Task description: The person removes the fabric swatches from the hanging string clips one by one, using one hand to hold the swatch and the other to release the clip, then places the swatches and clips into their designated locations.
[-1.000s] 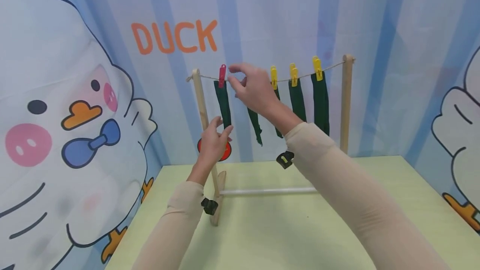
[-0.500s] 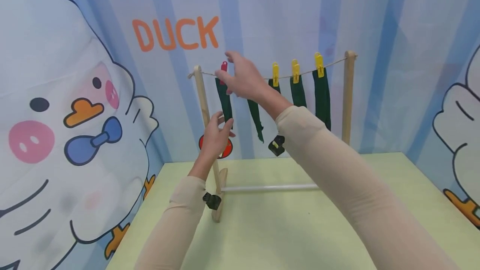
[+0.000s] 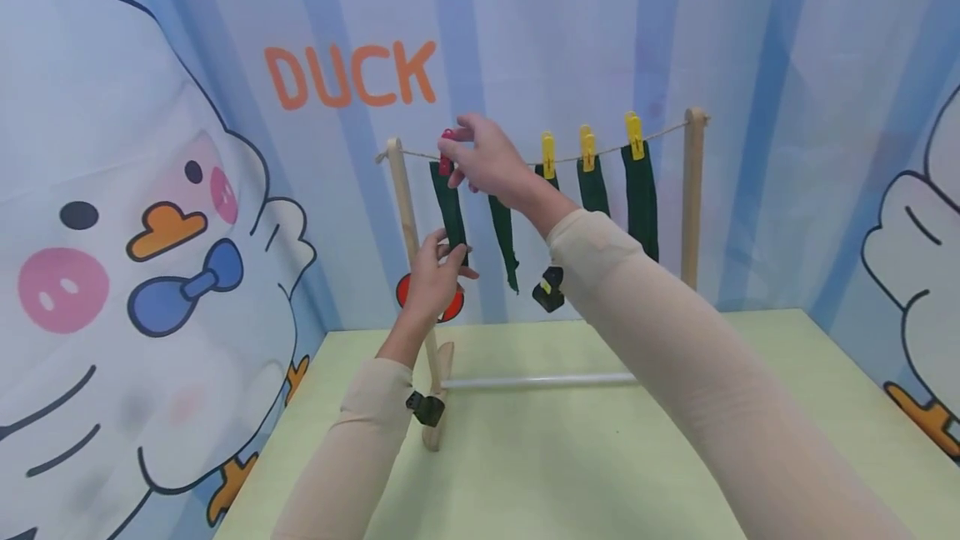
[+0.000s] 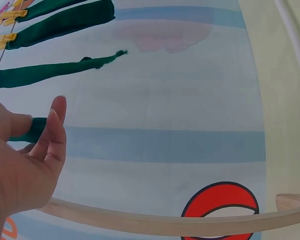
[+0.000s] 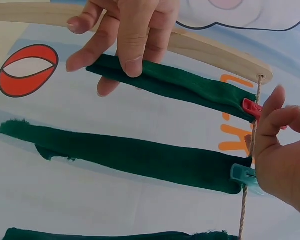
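Note:
A green cloth strip (image 3: 452, 211) hangs at the left end of a rope line, under a red clothespin (image 5: 250, 107). My right hand (image 3: 487, 158) pinches the red clothespin between thumb and fingers. Lower down, my left hand (image 3: 433, 277) holds the strip's bottom end, thumb in front and fingers behind, as the right wrist view shows. Beside it, a second green strip (image 5: 120, 152) with a frayed end hangs from a teal clothespin (image 5: 241, 173); in the head view my right hand hides that clip.
Further right, several green strips hang from yellow clothespins (image 3: 588, 148). The rope runs between a left wooden post (image 3: 402, 198) and a right wooden post (image 3: 692, 207). A white bar (image 3: 540, 381) joins the stand's feet on the pale green table (image 3: 540, 465). Behind is a duck-print curtain.
My right hand has moved from just right of the red clothespin onto it, and its fingers have closed around it. The left thumb has come in against the strip's lower end.

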Available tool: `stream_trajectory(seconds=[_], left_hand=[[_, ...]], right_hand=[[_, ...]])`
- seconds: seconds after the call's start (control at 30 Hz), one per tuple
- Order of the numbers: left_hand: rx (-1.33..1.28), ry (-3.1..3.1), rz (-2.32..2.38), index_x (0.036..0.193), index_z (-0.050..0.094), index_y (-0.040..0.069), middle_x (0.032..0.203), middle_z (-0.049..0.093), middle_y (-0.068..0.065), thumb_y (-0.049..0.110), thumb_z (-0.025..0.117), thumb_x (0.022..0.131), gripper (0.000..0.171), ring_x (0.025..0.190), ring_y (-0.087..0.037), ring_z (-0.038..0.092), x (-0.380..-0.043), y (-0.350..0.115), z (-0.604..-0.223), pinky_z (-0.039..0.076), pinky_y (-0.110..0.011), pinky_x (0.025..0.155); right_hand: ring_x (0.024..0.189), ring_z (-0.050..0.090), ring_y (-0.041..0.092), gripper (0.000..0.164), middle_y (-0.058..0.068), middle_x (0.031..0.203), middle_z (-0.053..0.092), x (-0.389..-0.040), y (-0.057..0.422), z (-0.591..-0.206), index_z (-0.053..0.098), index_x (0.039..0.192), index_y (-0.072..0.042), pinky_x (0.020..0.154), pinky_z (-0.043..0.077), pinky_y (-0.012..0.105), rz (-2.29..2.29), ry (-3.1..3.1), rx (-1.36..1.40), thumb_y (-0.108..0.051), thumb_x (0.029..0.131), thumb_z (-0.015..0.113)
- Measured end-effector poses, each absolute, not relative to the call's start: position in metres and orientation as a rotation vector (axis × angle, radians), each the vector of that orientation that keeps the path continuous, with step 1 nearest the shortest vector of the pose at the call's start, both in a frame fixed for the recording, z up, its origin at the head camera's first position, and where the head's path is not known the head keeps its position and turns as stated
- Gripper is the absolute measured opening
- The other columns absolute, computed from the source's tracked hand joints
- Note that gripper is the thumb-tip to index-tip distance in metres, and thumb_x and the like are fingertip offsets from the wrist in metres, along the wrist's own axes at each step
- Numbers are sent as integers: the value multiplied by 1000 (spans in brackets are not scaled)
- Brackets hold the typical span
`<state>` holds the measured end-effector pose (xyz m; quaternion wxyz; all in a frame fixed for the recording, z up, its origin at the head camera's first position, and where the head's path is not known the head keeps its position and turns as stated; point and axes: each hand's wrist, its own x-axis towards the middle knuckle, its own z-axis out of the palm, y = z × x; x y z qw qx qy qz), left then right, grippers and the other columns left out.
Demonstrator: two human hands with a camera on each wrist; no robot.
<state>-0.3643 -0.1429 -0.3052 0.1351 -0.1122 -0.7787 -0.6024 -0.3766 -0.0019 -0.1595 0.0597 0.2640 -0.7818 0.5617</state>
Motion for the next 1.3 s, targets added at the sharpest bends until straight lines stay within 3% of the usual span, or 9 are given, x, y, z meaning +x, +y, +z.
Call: stream_trajectory(seconds=[0.13,0.33,0.67,0.83,1.1,1.3], left_hand=[[-314,-2220,-1745,141,43,9,116,65,-14,24,49,107,38,84,-22,71,-363,-143,-304,54,-30,67],[-276,-2190,-1748,135,47,7,116,64,-20,25,50,107,34,87,-22,72,-361,-146,-302,54,-30,68],[-290,-2152,-1779,127,52,2,114,63,-15,24,41,110,30,95,-25,71,-359,-148,-309,52,-53,88],[-291,-2137,-1765,119,55,1,111,64,-15,20,43,109,24,93,-25,71,-358,-147,-309,52,-53,87],[-296,-2127,-1739,117,56,1,109,66,-15,18,45,108,22,92,-25,72,-360,-147,-307,55,-35,76],[-293,-2107,-1761,117,56,-1,110,66,-20,16,45,108,22,91,-25,72,-361,-147,-305,53,-50,84]], right_hand=[[83,64,32,59,8,148,47,-375,-6,-159,29,157,-8,60,47,25,1687,-2376,801,-26,105,53],[81,63,32,52,7,137,56,-372,-13,-157,40,152,-8,67,50,29,1687,-2352,805,-26,105,54],[82,61,37,41,11,111,60,-367,-18,-161,51,142,-4,65,48,28,1704,-2288,799,-20,104,55],[82,61,29,38,8,120,59,-364,-22,-160,56,138,-4,66,49,28,1659,-2274,733,-21,104,56],[93,60,18,29,7,120,65,-360,-26,-157,68,126,-6,69,51,27,1606,-2208,639,-21,102,60],[86,61,16,26,4,114,70,-359,-26,-156,73,119,-8,62,47,27,1555,-2149,612,-22,99,64]])
